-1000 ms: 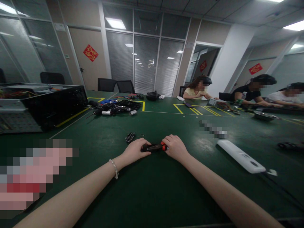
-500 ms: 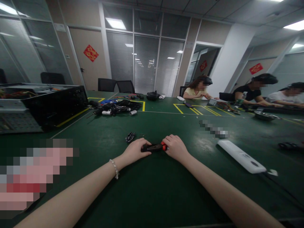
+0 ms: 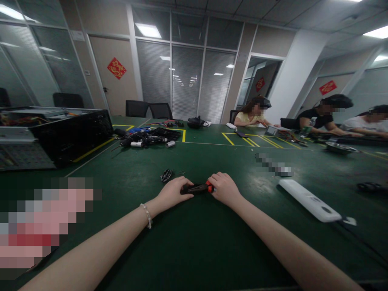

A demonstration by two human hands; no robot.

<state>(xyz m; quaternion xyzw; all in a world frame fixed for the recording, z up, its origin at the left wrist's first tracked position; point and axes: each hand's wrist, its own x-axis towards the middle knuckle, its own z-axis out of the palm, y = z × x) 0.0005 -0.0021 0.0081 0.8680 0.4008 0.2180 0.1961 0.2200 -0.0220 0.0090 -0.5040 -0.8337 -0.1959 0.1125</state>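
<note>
My right hand (image 3: 224, 189) is closed around the red-and-black handles of a pair of pliers (image 3: 199, 188), whose dark jaws point left. My left hand (image 3: 173, 190) pinches a small black piece (image 3: 186, 188) at the jaw end, thumb below and fingers above. Its exact kind is too dark to make out, and whether the jaws grip it I cannot tell. Both hands are low over the green table (image 3: 194, 242). Just beyond my left hand lies a small dark clump of parts (image 3: 166, 175), with a few thin bits (image 3: 182, 172) beside it.
An open black computer case (image 3: 72, 135) stands at the left. Tools and cables (image 3: 148, 136) are heaped farther back. To the right lie a white power strip (image 3: 309, 201) with its cord and a blurred-out object (image 3: 274, 165). Several people sit along the table's far right side.
</note>
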